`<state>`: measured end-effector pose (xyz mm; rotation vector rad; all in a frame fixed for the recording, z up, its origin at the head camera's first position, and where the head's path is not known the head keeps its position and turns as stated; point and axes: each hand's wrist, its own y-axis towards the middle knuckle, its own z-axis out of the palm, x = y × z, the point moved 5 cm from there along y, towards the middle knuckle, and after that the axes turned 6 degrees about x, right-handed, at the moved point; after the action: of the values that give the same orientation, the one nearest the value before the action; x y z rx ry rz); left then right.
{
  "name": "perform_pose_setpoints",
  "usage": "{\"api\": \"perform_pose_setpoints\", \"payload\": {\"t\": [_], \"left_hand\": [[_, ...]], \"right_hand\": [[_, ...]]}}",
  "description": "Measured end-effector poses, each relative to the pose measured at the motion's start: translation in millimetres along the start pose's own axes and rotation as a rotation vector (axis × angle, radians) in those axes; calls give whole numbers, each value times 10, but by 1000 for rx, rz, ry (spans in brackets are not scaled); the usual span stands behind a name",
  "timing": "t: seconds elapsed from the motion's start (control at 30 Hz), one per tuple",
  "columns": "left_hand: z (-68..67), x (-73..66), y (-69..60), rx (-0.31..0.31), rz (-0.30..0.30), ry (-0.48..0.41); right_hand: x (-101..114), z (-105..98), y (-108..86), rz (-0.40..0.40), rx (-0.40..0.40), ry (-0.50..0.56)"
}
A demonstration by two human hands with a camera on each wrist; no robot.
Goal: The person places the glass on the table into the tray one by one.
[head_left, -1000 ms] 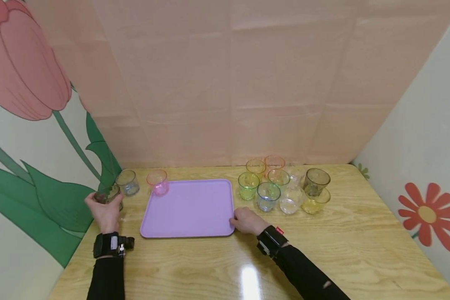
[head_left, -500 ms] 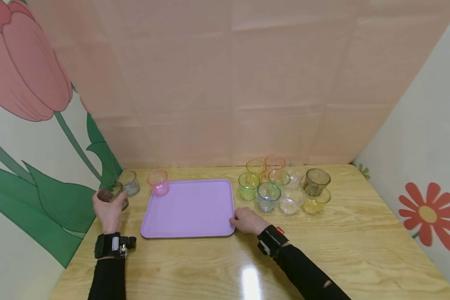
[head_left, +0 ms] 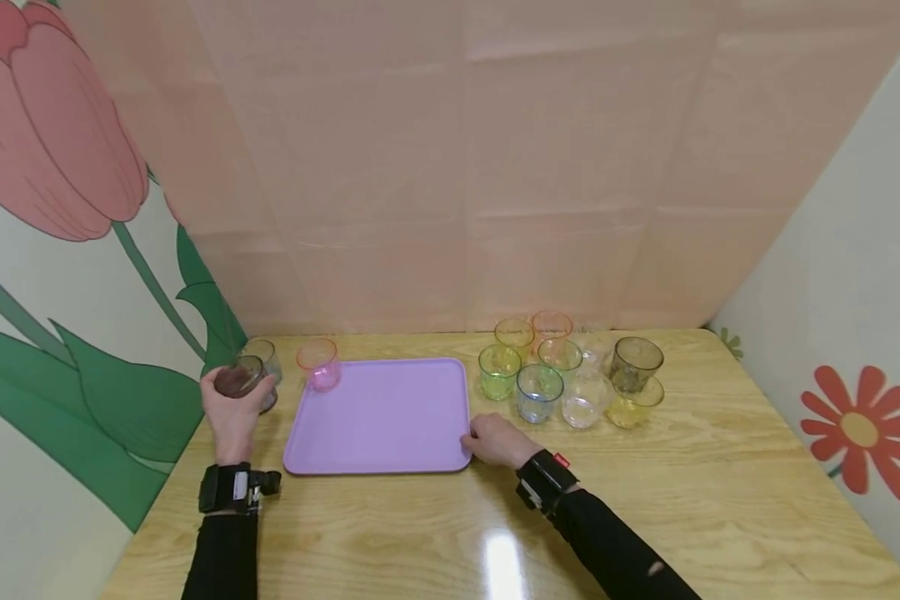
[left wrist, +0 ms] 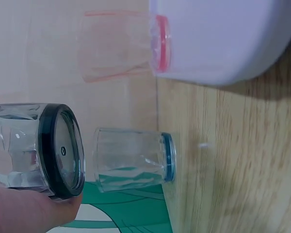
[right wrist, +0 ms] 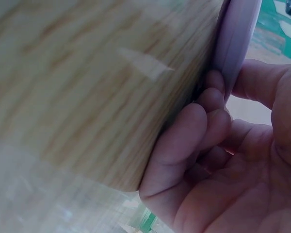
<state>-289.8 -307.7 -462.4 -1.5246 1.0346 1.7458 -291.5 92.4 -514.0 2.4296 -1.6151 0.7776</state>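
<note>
My left hand (head_left: 234,421) grips a dark grey glass (head_left: 240,377) around its sides. In the left wrist view that glass (left wrist: 58,150) is off the table, its base facing the camera. Just behind it a bluish clear glass (left wrist: 136,160) stands on the table, partly hidden by the held one in the head view. A pink glass (head_left: 319,367) stands on the back left corner of the purple tray (head_left: 378,417). At the tray's front right corner, my right hand (head_left: 498,442) pinches the rim; in the right wrist view its thumb and curled fingers (right wrist: 179,136) meet the tray edge.
Right of the tray, several coloured glasses stand close together, among them a green glass (head_left: 498,375), a blue glass (head_left: 537,396) and a clear glass (head_left: 585,400). A dark glass (head_left: 633,364) overlaps a yellow glass (head_left: 633,404). Walls border the table's back and sides.
My left hand has moved right and slightly up in the head view with the dark grey glass, now overlapping the bluish glass. My right hand stays at the tray corner.
</note>
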Motion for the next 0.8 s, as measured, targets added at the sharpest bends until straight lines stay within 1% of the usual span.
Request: {"api": "perform_pose_setpoints", "payload": {"t": [0.07, 0.2, 0.27, 0.33, 0.37, 0.43, 0.57, 0.6, 0.67, 0.8], "left_hand": [[28, -18, -10, 21, -10, 53], [111, -23, -23, 115, -35, 181], [155, -17, -31, 157, -29, 224], [197, -1, -41, 193, -17, 245], [219, 4, -47, 206, -9, 250], [266, 19, -58, 239, 8, 232], [347, 65, -74, 312, 21, 204], [365, 78, -76, 329, 19, 191], [394, 100, -85, 349, 6, 196], [429, 150, -101, 370, -43, 207]], "right_hand": [[-1, 7, 1, -2, -4, 4], [-10, 12, 2, 2, -8, 4], [-14, 11, 2, 3, -8, 4], [-13, 11, 1, -1, -8, 0], [-16, 15, 4, -2, -7, -2], [-16, 15, 7, -3, -7, -5], [-23, 19, 14, 7, 1, -3], [-24, 20, 15, 10, 3, -1], [-27, 20, 17, 15, 7, 1], [-27, 14, 14, 15, 5, 3]]}}
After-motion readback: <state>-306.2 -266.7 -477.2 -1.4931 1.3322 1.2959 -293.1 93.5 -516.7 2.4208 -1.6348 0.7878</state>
